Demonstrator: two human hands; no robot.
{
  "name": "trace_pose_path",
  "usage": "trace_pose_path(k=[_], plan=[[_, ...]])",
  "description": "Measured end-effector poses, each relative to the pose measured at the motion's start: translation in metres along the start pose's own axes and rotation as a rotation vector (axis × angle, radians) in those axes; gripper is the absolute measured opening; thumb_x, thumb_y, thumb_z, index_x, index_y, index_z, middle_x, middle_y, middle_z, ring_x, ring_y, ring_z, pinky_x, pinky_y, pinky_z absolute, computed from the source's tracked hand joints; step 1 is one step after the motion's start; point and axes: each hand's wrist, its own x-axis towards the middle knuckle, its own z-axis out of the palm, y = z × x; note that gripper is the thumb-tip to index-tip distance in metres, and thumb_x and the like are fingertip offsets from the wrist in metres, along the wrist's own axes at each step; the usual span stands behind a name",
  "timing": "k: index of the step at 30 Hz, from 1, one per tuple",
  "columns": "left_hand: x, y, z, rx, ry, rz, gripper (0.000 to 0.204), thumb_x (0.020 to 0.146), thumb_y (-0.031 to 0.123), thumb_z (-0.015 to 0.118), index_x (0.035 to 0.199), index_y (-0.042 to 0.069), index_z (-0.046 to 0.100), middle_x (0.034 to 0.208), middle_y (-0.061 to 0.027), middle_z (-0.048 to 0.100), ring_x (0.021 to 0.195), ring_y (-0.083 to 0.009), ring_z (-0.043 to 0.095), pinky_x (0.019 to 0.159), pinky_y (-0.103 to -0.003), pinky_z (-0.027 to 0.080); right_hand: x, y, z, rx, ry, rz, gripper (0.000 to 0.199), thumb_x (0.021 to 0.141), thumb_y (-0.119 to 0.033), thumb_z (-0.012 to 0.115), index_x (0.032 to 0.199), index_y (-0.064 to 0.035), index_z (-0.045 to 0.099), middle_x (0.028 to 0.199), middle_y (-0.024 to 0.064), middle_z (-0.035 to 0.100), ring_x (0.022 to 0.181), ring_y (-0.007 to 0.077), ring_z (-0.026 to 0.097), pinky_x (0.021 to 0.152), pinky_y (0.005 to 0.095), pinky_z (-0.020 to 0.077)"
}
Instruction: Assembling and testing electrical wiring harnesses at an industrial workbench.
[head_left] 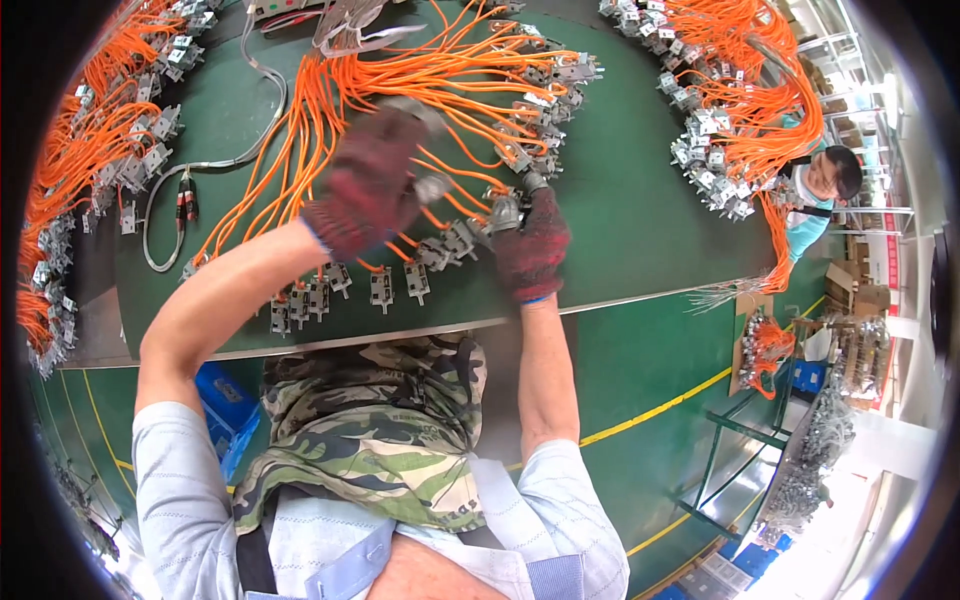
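Note:
My left hand (368, 185), in a dark red knit glove, is raised over a fan of orange cables (345, 78) and is smeared by motion. Its greyish thumb and forefinger tips stand apart, with nothing plainly between them. My right hand (535, 250), gloved alike, is closed at the right side of the fan on a small grey metal connector (484, 234), partly hidden by the fingers. More connectors lie beside it in a row (448, 246). Several others (382, 287) hang from cable ends near the table's front edge, below my left hand.
Orange cable bundles with metal ends lie along the left (110, 140) and the far right (735, 90) of the green table (620, 200). A grey lead with red-and-black plugs (186, 200) lies at left. Another person (815, 200) is beyond the right edge. A blue bag (225, 405) is below the table.

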Motion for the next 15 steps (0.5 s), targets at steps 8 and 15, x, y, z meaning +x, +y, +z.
trace_pose_path(k=[8,15], plan=[[0.001,-0.155,-0.028,0.183,0.299,-0.439,0.116,0.077,0.057,0.089,0.161,0.002,0.031,0.139,-0.0259,0.062,0.122,-0.0383,0.064,0.102,-0.047,0.052,-0.038,-0.082,0.006,-0.220,-0.085,-0.074,0.032,0.090,-0.022,0.070,0.116,-0.0025,0.067,0.094,0.0178,0.068,0.084,0.0393,0.069,0.071,0.0497,0.0571],[0.063,-0.202,0.049,-0.015,0.007,-0.507,0.042,0.095,0.039,0.068,0.124,0.008,0.066,0.111,-0.0260,0.073,0.109,-0.0477,0.068,0.089,-0.051,0.055,-0.067,-0.134,0.026,-0.161,-0.293,-0.042,0.051,0.091,-0.040,0.073,0.120,0.0003,0.061,0.096,0.0170,0.063,0.083,0.0364,0.067,0.067,0.0474,0.0561]])
